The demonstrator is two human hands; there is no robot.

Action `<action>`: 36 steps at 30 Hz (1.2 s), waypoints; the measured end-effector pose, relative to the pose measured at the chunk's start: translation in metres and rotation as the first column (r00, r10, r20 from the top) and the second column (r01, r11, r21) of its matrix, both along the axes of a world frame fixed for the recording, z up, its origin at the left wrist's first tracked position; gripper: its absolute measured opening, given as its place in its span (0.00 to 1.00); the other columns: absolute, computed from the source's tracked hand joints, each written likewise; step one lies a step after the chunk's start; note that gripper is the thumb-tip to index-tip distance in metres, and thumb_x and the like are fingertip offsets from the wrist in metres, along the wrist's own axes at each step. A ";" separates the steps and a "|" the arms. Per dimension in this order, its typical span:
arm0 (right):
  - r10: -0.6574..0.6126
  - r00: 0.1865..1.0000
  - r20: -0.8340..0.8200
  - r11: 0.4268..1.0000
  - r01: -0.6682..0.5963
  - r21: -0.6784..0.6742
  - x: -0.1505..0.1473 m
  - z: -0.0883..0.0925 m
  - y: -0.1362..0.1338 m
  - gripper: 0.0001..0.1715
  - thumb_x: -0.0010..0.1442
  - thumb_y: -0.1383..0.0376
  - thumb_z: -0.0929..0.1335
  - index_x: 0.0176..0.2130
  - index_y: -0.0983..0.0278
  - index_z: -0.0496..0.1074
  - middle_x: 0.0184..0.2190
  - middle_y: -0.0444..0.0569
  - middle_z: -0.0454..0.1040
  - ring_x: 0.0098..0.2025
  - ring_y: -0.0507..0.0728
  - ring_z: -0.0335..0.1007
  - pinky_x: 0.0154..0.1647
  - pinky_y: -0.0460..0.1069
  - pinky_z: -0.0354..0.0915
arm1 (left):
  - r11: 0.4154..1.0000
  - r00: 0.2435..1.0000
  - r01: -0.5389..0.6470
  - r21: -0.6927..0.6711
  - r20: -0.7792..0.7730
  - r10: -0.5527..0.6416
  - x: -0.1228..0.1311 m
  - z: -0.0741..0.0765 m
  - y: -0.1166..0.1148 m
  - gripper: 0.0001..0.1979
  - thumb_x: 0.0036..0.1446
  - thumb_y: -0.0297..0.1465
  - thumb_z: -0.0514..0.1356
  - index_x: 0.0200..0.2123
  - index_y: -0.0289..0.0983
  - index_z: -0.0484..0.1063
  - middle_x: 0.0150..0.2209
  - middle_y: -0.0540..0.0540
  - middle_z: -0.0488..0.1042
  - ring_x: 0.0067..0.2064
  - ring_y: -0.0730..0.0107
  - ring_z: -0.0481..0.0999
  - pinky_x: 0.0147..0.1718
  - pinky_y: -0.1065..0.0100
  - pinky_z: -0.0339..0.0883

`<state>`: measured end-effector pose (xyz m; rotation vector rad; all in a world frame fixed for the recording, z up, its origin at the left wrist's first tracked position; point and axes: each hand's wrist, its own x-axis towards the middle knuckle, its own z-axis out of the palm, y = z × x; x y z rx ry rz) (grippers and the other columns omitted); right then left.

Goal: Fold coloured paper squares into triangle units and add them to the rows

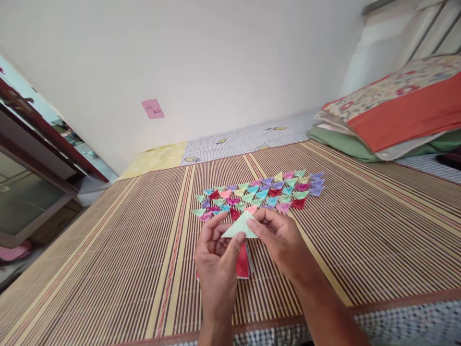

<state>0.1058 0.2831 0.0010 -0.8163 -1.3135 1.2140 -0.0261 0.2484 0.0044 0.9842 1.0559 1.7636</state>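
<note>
A pale green sheet of paper (236, 228), folded into a triangle, is held up between my two hands. My left hand (218, 247) pinches its lower edge with the thumb in front. On the other side, my right hand (275, 235) grips the right part between thumb and fingers. Below the left hand lies a stack of square paper (243, 264) with a red sheet on top, partly hidden by that hand. Just beyond the hands, several rows of small folded paper pieces (255, 189) in many colours spread across the mat.
A striped bamboo mat (144, 240) covers the bed. Folded bedding (403, 115) is piled at the right, and a checked sheet (234, 142) shows along the wall. A pink note (152, 109) sticks to the wall. At the left is a glass-panelled cabinet (27, 202).
</note>
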 end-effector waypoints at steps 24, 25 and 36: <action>0.201 0.977 -0.075 0.978 -0.205 -0.041 0.000 0.007 -0.003 0.17 0.68 0.54 0.71 0.31 0.61 0.69 0.22 0.40 0.72 0.22 0.52 0.71 0.25 0.47 0.68 | 0.975 0.987 0.155 -0.159 -0.016 -0.159 0.009 0.004 -0.001 0.14 0.51 0.37 0.76 0.29 0.35 0.77 0.22 0.51 0.77 0.21 0.76 0.71 0.23 0.75 0.67; 0.195 0.979 -0.055 0.980 -0.197 -0.030 0.001 0.006 -0.003 0.17 0.68 0.54 0.70 0.31 0.60 0.68 0.22 0.40 0.71 0.22 0.52 0.71 0.25 0.47 0.68 | 0.976 0.989 0.145 -0.164 -0.018 -0.150 0.009 0.003 -0.002 0.14 0.52 0.37 0.76 0.29 0.35 0.76 0.22 0.51 0.77 0.21 0.76 0.71 0.23 0.75 0.67; 0.049 0.983 0.179 0.990 -0.071 0.120 0.016 0.004 0.004 0.16 0.69 0.59 0.68 0.30 0.61 0.66 0.25 0.39 0.63 0.28 0.52 0.59 0.29 0.47 0.57 | 0.989 0.992 0.081 -0.121 -0.083 -0.091 0.002 -0.006 -0.003 0.19 0.63 0.43 0.68 0.26 0.37 0.75 0.21 0.51 0.75 0.20 0.75 0.70 0.22 0.74 0.65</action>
